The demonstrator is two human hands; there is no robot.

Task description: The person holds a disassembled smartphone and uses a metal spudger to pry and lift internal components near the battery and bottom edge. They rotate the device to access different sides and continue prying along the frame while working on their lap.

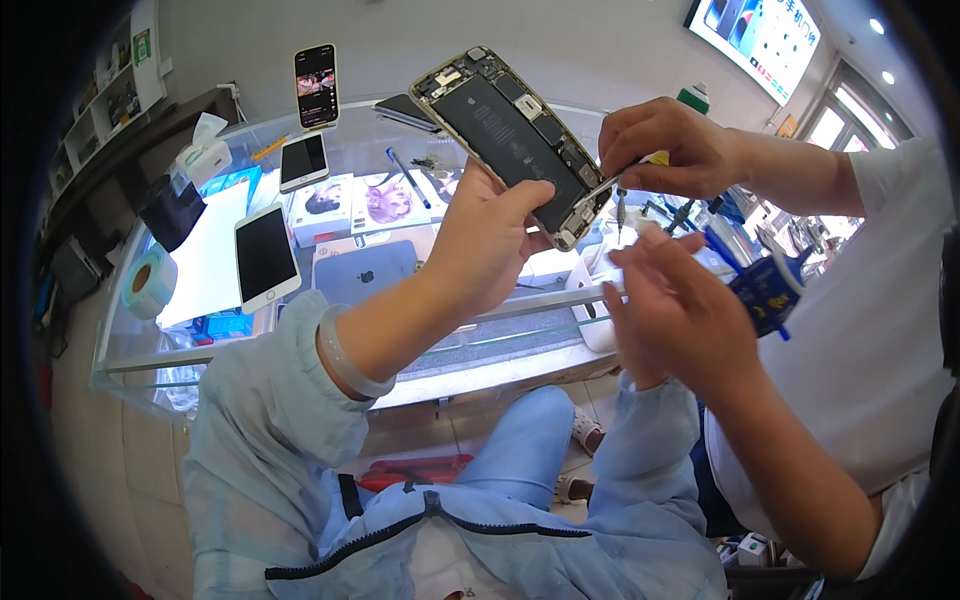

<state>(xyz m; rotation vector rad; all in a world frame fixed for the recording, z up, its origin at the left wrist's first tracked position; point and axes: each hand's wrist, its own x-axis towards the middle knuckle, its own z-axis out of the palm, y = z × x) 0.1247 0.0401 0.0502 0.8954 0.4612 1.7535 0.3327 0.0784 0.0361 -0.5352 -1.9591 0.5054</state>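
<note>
While opened phone (548, 131) is gripped by left hand (489, 232) | battery (502, 135) is exposed, seated | hold of right hand (634, 352) cannot be told

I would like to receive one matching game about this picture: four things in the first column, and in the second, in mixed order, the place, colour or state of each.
Things:
1. Opened phone
2. Tape roll
3. Lit phone
4. Pen

Places, colours or states:
A. Standing upright
B. Lying on a portrait card
C. Held in the person's left hand
D. Pale blue-green, ring-shaped

Right pairs: 1-C, 2-D, 3-A, 4-B
</note>
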